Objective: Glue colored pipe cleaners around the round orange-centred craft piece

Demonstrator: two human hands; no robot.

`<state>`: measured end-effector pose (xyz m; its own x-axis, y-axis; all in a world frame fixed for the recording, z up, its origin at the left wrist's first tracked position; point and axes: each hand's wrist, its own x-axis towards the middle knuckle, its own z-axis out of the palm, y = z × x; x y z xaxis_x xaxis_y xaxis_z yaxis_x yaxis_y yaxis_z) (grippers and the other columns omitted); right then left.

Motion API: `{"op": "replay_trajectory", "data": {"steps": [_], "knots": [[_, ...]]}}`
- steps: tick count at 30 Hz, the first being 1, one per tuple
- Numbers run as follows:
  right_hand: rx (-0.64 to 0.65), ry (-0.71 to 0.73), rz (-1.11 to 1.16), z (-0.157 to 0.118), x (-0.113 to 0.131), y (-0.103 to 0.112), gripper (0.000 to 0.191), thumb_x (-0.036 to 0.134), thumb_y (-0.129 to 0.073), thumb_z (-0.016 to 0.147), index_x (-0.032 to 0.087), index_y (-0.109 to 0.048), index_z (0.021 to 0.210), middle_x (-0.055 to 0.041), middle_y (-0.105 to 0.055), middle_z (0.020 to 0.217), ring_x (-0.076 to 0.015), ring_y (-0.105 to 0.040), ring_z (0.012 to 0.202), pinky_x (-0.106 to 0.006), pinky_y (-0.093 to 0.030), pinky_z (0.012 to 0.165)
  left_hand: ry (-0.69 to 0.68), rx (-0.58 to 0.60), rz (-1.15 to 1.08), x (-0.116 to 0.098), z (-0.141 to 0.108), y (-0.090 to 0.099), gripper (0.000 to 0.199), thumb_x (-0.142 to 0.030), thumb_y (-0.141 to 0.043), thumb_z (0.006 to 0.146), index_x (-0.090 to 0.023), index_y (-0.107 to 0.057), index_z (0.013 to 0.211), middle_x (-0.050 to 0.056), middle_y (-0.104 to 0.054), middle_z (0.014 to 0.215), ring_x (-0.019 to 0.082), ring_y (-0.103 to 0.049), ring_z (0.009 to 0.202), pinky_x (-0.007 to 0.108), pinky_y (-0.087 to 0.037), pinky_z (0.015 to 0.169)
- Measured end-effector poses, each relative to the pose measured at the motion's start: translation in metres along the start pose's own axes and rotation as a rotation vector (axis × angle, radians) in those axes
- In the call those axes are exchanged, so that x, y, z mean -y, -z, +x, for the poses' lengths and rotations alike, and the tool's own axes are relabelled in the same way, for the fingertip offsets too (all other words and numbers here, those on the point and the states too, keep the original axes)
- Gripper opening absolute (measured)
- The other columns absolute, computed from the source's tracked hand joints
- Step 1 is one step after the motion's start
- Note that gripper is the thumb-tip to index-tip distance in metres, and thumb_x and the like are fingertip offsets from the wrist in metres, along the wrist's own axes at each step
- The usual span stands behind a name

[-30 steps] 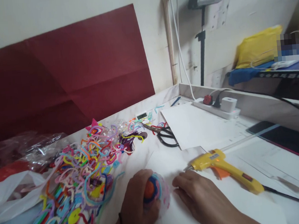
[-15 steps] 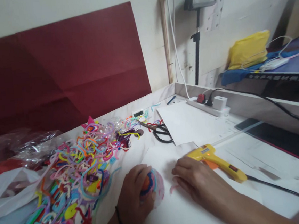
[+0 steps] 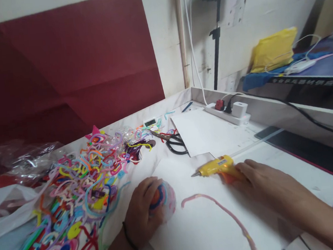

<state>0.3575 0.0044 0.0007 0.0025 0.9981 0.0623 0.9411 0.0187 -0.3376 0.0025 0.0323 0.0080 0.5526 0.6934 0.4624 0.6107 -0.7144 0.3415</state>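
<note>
My left hand (image 3: 146, 204) is closed around the edge of a round disc (image 3: 169, 200) of coloured coils, with orange, blue and pink rings showing. Its fingers hide part of the disc. At the right, my right hand (image 3: 249, 178) is wrapped around the handle of a yellow hot glue gun (image 3: 216, 165), whose metal nozzle points left. A pink pipe cleaner (image 3: 223, 209) lies in a curve on the white paper (image 3: 199, 235) between my hands.
Several loose pipe cleaners (image 3: 88, 194) are heaped at the left beside plastic bags (image 3: 7, 209). Black-handled scissors (image 3: 176, 144), a small digital timer (image 3: 150, 122), a power strip (image 3: 230, 115) and a dark phone-like slab (image 3: 305, 151) lie farther back.
My right hand has left the pink pipe cleaner, uncovering its curve, and moved right onto the glue gun's handle. The gun has shifted left. My left hand keeps the disc.
</note>
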Motion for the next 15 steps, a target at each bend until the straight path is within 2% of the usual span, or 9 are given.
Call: {"op": "replay_trajectory", "data": {"steps": [5, 8, 10, 12, 15], "knots": [[0.076, -0.092, 0.182, 0.005, 0.001, 0.008, 0.017, 0.039, -0.051, 0.085, 0.024, -0.048, 0.076, -0.0041, -0.062, 0.068, -0.0202, -0.057, 0.057, -0.032, -0.036, 0.053, -0.007, 0.018, -0.014, -0.001, 0.002, 0.003, 0.052, -0.021, -0.052, 0.086, -0.025, -0.045, 0.138, 0.012, -0.054, 0.135, 0.03, -0.053, 0.124, 0.05, -0.045, 0.104], [0.095, -0.113, 0.347, -0.003, 0.008, 0.02, 0.017, 0.04, -0.041, 0.089, 0.025, -0.047, 0.086, -0.0021, -0.061, 0.066, -0.0182, -0.056, 0.056, -0.03, -0.041, 0.052, -0.008, 0.016, -0.018, -0.002, 0.002, 0.003, 0.055, -0.021, -0.051, 0.086, -0.025, -0.042, 0.139, 0.012, -0.053, 0.135, 0.031, -0.052, 0.125, 0.05, -0.043, 0.106], [0.118, -0.116, 0.52, -0.009, 0.015, 0.028, 0.026, 0.048, -0.039, 0.092, 0.025, -0.048, 0.099, -0.001, -0.061, 0.07, -0.0179, -0.055, 0.058, -0.029, -0.044, 0.052, -0.008, 0.019, -0.023, -0.001, 0.001, 0.003, 0.056, -0.022, -0.052, 0.086, -0.025, -0.039, 0.141, 0.011, -0.053, 0.136, 0.031, -0.051, 0.125, 0.051, -0.042, 0.106], [0.154, -0.113, 0.741, -0.013, 0.021, 0.036, 0.041, 0.06, -0.05, 0.086, 0.026, -0.05, 0.107, -0.0017, -0.061, 0.077, -0.019, -0.054, 0.062, -0.029, -0.046, 0.054, -0.002, 0.026, -0.028, 0.0, 0.0, 0.004, 0.057, -0.023, -0.053, 0.087, -0.025, -0.038, 0.141, 0.011, -0.053, 0.136, 0.031, -0.051, 0.125, 0.051, -0.042, 0.106], [0.173, -0.125, 0.958, -0.016, 0.028, 0.042, 0.049, 0.071, -0.056, 0.077, 0.026, -0.06, 0.097, -0.0031, -0.058, 0.08, -0.0204, -0.052, 0.069, -0.029, -0.045, 0.058, 0.013, 0.036, -0.04, 0.003, -0.002, 0.006, 0.056, -0.027, -0.052, 0.089, -0.026, -0.037, 0.143, 0.012, -0.053, 0.137, 0.032, -0.052, 0.125, 0.052, -0.043, 0.106]]}}
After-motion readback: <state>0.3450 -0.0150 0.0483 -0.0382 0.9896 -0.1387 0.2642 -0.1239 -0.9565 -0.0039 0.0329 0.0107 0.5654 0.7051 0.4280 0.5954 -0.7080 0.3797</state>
